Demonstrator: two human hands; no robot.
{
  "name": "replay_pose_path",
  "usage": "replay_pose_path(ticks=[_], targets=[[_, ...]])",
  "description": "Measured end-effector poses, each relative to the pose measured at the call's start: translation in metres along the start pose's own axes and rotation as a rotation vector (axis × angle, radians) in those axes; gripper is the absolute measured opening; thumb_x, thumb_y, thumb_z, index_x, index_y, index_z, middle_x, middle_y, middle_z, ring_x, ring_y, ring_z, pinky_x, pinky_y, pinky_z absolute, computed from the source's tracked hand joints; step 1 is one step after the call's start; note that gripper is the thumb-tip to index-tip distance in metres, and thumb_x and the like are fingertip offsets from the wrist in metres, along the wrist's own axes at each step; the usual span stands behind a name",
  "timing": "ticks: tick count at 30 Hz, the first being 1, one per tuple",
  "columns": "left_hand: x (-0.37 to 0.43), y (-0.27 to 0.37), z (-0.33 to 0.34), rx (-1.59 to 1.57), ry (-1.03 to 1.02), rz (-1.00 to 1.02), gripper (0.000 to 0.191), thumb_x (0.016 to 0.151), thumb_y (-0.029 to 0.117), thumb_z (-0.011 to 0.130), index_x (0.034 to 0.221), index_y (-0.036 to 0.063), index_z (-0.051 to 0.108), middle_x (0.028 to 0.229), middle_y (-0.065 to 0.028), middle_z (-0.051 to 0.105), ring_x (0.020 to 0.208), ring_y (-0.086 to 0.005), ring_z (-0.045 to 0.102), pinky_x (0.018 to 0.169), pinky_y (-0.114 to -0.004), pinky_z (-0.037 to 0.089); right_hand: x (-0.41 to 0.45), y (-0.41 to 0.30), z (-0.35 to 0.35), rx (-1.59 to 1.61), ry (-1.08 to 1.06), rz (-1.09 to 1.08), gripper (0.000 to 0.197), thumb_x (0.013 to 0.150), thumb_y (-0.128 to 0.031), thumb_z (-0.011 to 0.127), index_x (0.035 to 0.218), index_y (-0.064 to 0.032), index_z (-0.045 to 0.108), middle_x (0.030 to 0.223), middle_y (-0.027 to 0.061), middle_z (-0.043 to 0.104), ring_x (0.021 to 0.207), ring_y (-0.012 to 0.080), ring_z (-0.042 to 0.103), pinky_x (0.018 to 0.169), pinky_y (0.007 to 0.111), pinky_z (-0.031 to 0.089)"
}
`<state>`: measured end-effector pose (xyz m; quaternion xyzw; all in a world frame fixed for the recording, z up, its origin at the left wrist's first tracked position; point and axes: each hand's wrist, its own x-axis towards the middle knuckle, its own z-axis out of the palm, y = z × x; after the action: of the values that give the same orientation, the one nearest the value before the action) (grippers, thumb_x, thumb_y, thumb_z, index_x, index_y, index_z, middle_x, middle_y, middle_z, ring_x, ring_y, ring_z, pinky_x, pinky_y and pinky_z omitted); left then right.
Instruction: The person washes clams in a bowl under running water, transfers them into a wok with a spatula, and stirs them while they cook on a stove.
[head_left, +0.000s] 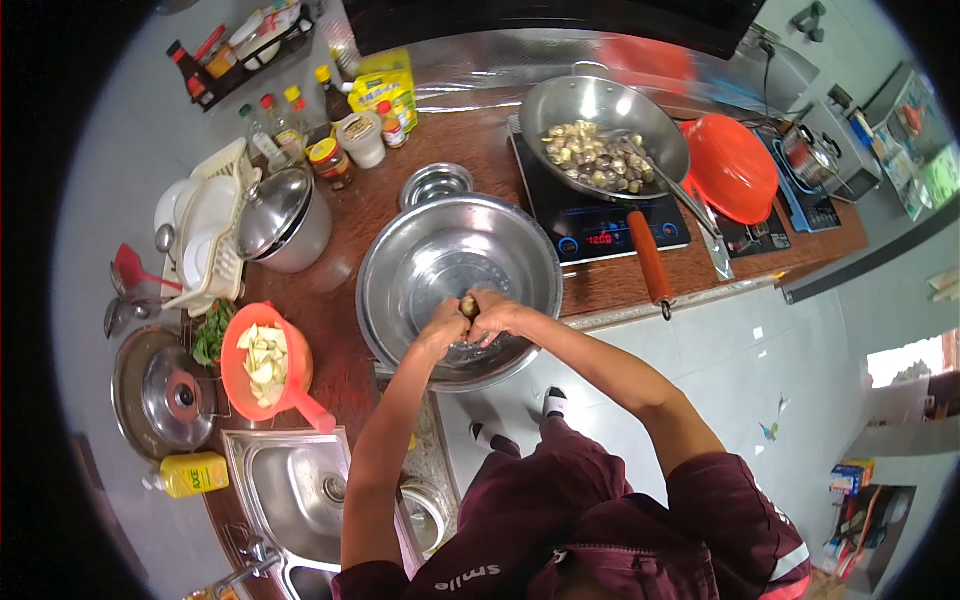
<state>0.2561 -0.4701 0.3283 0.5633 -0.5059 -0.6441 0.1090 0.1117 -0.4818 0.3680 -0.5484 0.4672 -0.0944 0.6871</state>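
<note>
A small round brownish piece, perhaps a shellfish (469, 306), is pinched between the fingers of my left hand (445, 325) and my right hand (496, 315). Both hands are close together over the near half of a wide stainless steel basin (397, 262). A little clear water (480, 352) shows in the basin's bottom, partly hidden by the hands. To the right, a steel wok (652, 124) holds many similar brown and cream pieces (596, 159), with a metal spatula (684, 196) resting in it. The wok sits on a lit induction cooker (600, 241).
Left of the basin stand a lidded pot (296, 232) and a red strainer (300, 367) of pale slices, above a sink (289, 480). Sauce bottles (330, 94) line the back. The wok's wooden handle (649, 255) juts past the counter edge. A red basin (731, 169) lies further right.
</note>
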Motion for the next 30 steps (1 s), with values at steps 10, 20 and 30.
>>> replay_pose_path(ticks=[10, 20, 30], targets=[[-0.063, 0.051, 0.031, -0.532, 0.505, 0.270, 0.039, 0.076, 0.004, 0.038, 0.114, 0.0022, 0.045, 0.107, -0.0107, 0.048, 0.092, -0.0189, 0.048, 0.072, -0.030, 0.042, -0.036, -0.036, 0.016, -0.114, 0.157, -0.269, 0.049, 0.068, 0.002, 0.056, 0.113, 0.0024, 0.038, 0.108, 0.0207, 0.041, 0.083, 0.0319, 0.057, 0.048, 0.032, 0.056], [-0.032, 0.099, 0.042, -0.461, 0.581, 0.328, 0.025, 0.081, 0.007, 0.039, 0.101, 0.0005, 0.051, 0.087, -0.0088, 0.055, 0.077, -0.0169, 0.052, 0.066, -0.030, 0.043, -0.049, -0.058, -0.030, -0.176, 0.264, -0.328, 0.031, 0.073, 0.001, 0.049, 0.103, 0.0030, 0.050, 0.090, 0.0204, 0.056, 0.073, 0.0265, 0.060, 0.046, 0.031, 0.053], [0.048, 0.321, 0.066, -0.314, 0.175, 0.545, 0.079, 0.078, 0.019, 0.051, 0.135, -0.0024, 0.000, 0.134, -0.0238, 0.024, 0.116, -0.0274, 0.039, 0.079, -0.035, 0.045, -0.109, -0.120, -0.241, -0.032, 0.672, -0.316, 0.057, 0.077, -0.003, 0.049, 0.130, 0.0000, 0.028, 0.113, 0.0178, 0.049, 0.097, 0.0267, 0.054, 0.064, 0.034, 0.054]])
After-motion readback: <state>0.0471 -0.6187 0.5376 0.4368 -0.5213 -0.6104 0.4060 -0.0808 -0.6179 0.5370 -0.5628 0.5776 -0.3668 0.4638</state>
